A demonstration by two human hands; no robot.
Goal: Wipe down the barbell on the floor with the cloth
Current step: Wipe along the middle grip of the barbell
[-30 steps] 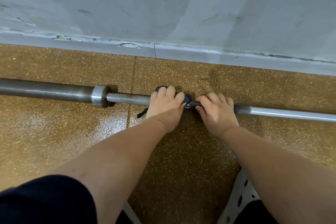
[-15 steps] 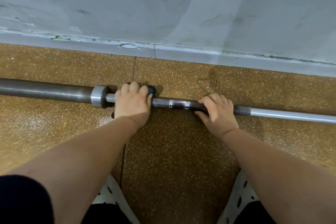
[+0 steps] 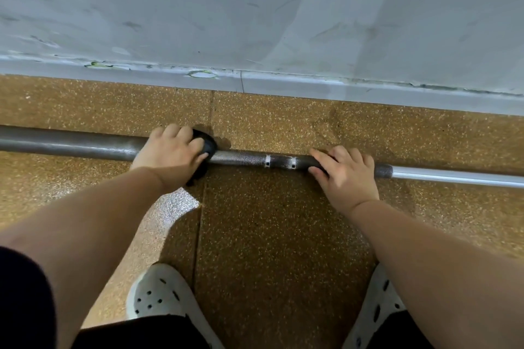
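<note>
**Barbell held on the floor, cloth clamped at the sleeve end**

The barbell (image 3: 246,157) is laid flat on the floor (image 3: 283,235), roughly parallel to the wall (image 3: 255,8) and near its grey skirting (image 3: 312,88). A thick dark sleeve is seen at the left, a knurled stretch with two bright ring marks in the middle, and smooth bright steel at the right.

The dark cloth (image 3: 208,144) is gripped by the left hand (image 3: 170,153), whose fingers are curled over the bar where sleeve meets shaft (only a bulge of cloth is shown at the fingertips and below the palm). The knurled shaft is clasped by the right hand (image 3: 344,173), fingers wrapped over the top and thumb set against the near side.

One barbell, one cloth and two hands are counted, with two white perforated shoes (image 3: 158,295) at the bottom edge.

The floor is speckled ochre, crossed by a thin seam and lit by a glossy patch below the left forearm. The wall is pale grey, scuffed and stained.
</note>
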